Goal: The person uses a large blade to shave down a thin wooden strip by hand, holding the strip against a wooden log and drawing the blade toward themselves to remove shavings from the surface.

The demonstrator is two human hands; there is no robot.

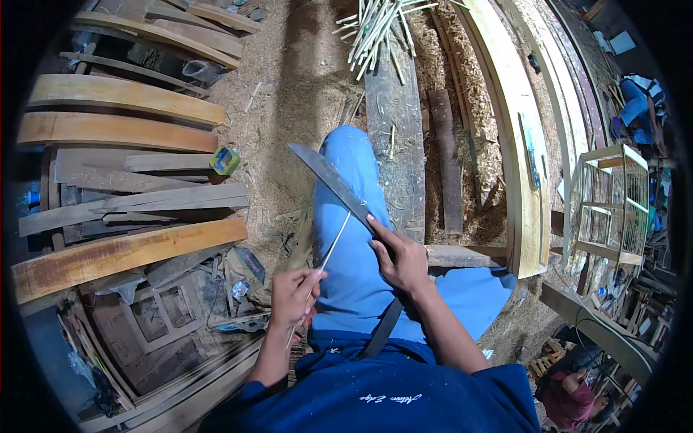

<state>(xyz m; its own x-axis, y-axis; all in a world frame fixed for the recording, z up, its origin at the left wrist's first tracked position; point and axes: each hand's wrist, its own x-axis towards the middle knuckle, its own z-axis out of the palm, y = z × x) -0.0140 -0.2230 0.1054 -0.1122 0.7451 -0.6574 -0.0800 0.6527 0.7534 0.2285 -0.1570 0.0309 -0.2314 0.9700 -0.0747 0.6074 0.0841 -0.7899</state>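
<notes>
My right hand (pixel 402 261) is closed on a long knife, its broad dark blade (pixel 328 177) pointing up and to the left across my blue-trousered leg. A dark, narrow length like the knife's handle (pixel 382 328) shows below, partly hidden by my right forearm. Between the fingers of my left hand (pixel 296 294) is pinched a thin pale wooden stick (pixel 336 242). The stick's upper end meets the blade's lower edge just beside my right fingers. Its other end runs down past my left wrist.
A pile of thin sticks (pixel 379 29) lies on a dark plank (pixel 395 130) ahead. Thick timber beams (pixel 523 166) stand right, near a wooden birdcage (pixel 613 206). Curved boards (pixel 123 130) are stacked left. Shavings cover the ground. Another person (pixel 570 393) sits lower right; one more (pixel 639 108) is farther up.
</notes>
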